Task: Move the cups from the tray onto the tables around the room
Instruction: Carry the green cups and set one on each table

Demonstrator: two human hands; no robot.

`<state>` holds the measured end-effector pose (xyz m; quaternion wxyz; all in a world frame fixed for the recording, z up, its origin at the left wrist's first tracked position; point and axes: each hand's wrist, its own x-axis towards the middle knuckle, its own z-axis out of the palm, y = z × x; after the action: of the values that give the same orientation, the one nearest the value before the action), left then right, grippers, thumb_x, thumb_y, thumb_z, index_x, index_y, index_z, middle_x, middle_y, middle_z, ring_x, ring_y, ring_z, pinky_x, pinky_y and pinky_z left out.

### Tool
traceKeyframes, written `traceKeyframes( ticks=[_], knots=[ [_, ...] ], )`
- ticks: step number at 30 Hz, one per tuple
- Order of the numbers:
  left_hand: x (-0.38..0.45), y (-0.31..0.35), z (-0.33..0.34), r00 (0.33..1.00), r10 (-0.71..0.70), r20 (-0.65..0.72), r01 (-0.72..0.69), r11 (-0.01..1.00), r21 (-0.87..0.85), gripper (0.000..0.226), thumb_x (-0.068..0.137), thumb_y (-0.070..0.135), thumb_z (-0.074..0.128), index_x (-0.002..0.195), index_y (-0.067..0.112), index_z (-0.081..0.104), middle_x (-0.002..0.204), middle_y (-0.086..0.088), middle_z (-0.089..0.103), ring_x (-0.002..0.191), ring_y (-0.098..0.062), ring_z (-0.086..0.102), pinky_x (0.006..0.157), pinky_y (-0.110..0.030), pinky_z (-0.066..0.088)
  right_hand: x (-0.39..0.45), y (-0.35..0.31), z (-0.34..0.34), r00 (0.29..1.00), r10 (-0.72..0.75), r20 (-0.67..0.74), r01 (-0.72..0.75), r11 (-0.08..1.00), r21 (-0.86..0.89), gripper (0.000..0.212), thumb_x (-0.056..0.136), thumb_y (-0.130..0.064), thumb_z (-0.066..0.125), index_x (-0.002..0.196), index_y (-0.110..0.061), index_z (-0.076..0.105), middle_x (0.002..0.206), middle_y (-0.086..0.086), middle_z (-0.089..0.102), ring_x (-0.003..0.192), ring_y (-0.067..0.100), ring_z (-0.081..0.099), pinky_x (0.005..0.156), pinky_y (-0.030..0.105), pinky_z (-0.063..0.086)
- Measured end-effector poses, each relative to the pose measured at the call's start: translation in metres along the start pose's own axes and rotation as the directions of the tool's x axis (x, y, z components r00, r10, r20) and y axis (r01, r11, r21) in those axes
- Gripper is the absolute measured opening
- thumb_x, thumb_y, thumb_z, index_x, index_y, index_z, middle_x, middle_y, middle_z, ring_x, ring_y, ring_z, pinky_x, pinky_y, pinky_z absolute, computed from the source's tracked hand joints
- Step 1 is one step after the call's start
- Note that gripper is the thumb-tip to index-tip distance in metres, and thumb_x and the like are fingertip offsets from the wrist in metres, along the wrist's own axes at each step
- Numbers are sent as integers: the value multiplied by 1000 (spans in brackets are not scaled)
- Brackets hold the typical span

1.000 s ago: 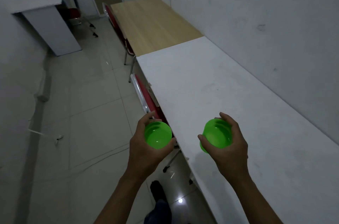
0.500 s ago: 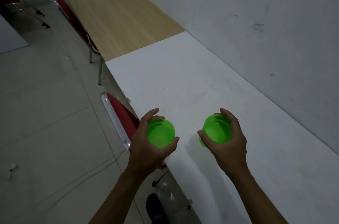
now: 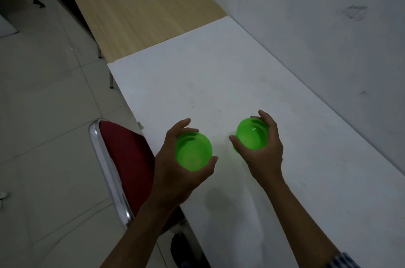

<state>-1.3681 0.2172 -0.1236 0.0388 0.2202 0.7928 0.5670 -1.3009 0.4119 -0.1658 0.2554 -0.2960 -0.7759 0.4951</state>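
Here the left hand [image 3: 175, 164] was wrapped around a green cup [image 3: 193, 151], thumb curled to the near side of the rim and fingers round the far side, the cup's open mouth facing up. The right hand [image 3: 263, 149] clasped a second green cup [image 3: 252, 133] in the same way, its mouth tipped slightly toward the camera. Both cups were over the white table [image 3: 219, 83]; whether either touched the top could not be told. Half a second before, the left cup had been at the table's edge, above the red chair [image 3: 129, 158]; now it was further in over the surface, and the chair lay to its left. The wooden table [image 3: 135, 4] beyond had come closer in the view.
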Motion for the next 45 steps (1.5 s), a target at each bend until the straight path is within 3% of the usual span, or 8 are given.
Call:
traceKeyframes(
  ticks=[5, 24, 27, 29, 31, 37, 41, 45],
  knots=[
    [17, -14, 19, 1000, -25, -18, 26, 1000, 17, 89, 64, 30, 91, 139, 20, 46, 121, 11, 64, 114, -16, 63, 94, -28, 52, 39, 26, 21, 999, -33, 18, 33, 999, -7, 86, 69, -35, 93, 142, -25, 48, 129, -10, 61, 122, 8, 57, 106, 33, 48],
    [35, -40, 42, 997, -72, -27, 74, 997, 39, 88, 65, 27, 92, 139, 16, 46, 122, 8, 63, 116, -16, 62, 96, -25, 49, 75, 61, 32, 995, -41, 87, 46, 997, -57, 97, 70, -36, 92, 149, -20, 38, 141, -8, 54, 129, -1, 49, 105, 10, 37],
    [33, -39, 44, 995, -86, -41, 87, 996, 25, 88, 65, 24, 94, 139, 17, 46, 121, 8, 63, 114, -16, 62, 96, -29, 50, 69, 59, 21, 993, -104, 55, 107, 992, -73, 104, 75, -37, 87, 155, -9, 27, 157, 4, 35, 144, 10, 37, 118, 32, 36],
    [32, -37, 44, 995, -91, -43, 92, 995, 23, 88, 65, 22, 94, 139, 17, 46, 121, 7, 63, 114, -16, 62, 96, -31, 51, 58, 53, 12, 975, -223, -1, 221, 968, -119, 98, 80, -35, 77, 153, 3, 25, 157, 15, 31, 147, 30, 34, 115, 53, 35],
    [30, -35, 44, 995, -91, -46, 92, 996, 19, 88, 65, 22, 94, 139, 16, 46, 122, 6, 63, 114, -17, 62, 96, -33, 51, 38, 45, 5, 949, -314, 20, 313, 938, -152, 91, 78, -33, 70, 147, 12, 31, 151, 21, 36, 141, 38, 38, 108, 58, 38],
    [28, -25, 41, 994, -99, -47, 100, 995, 3, 88, 65, 21, 94, 140, 18, 46, 122, 7, 63, 116, -19, 62, 96, -34, 52, -15, 19, 19, 860, -214, 464, 240, 971, 3, 96, 72, -23, 80, 153, -5, 31, 157, 2, 38, 148, 18, 36, 118, 39, 37],
    [24, -19, 39, 994, -107, -33, 107, 994, -6, 89, 66, 19, 93, 141, 18, 45, 124, 8, 62, 119, -16, 61, 98, -31, 51, -19, 5, 37, 838, -182, 514, 152, 983, 99, 112, 72, -30, 89, 157, -26, 17, 162, -9, 33, 151, 10, 33, 117, 24, 35],
    [19, -14, 36, 993, -119, -8, 118, 993, -22, 91, 68, 21, 92, 144, 18, 43, 129, 8, 61, 124, -15, 58, 101, -28, 49, -17, -4, 47, 849, -168, 501, 100, 982, 159, 119, 70, -10, 91, 159, -17, 12, 155, -29, 32, 139, -10, 40, 103, 6, 39]
  ],
)
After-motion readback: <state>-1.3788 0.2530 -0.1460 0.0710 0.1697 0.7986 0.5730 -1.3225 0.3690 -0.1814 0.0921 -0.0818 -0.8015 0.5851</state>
